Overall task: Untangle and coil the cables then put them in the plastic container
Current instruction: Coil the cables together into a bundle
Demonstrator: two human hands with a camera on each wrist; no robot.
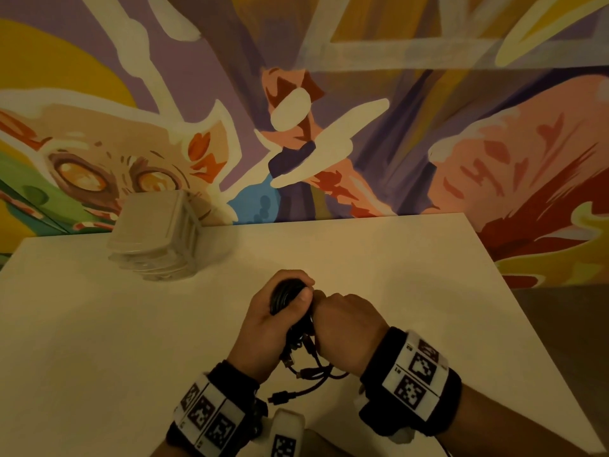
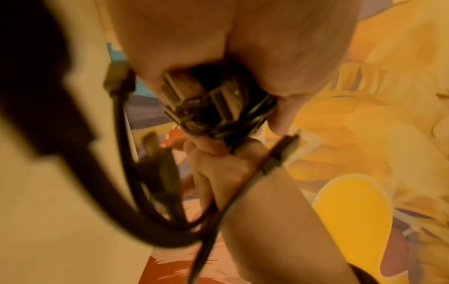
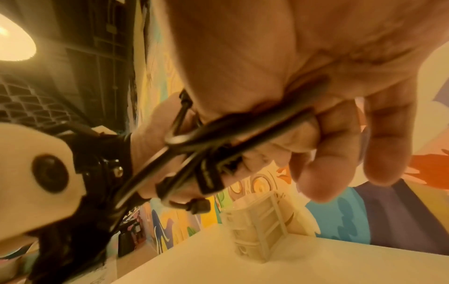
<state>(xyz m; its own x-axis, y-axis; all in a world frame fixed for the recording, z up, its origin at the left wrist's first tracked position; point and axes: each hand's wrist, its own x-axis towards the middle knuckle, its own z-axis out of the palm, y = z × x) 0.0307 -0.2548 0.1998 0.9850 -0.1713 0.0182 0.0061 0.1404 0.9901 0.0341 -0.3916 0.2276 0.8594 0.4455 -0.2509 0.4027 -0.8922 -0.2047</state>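
Note:
A bundle of black cables is held above the white table, near its front middle. My left hand grips the coiled part, thumb laid across it. My right hand sits against it on the right, fingers curled round several cable strands. Loose ends with USB plugs hang below both hands toward the table. The left wrist view shows plugs bunched under the palm. The clear plastic container stands at the back left of the table, its lid leaning on it.
A painted mural wall rises behind the table. The table's right edge runs diagonally with floor beyond. Bare tabletop lies between the hands and the container.

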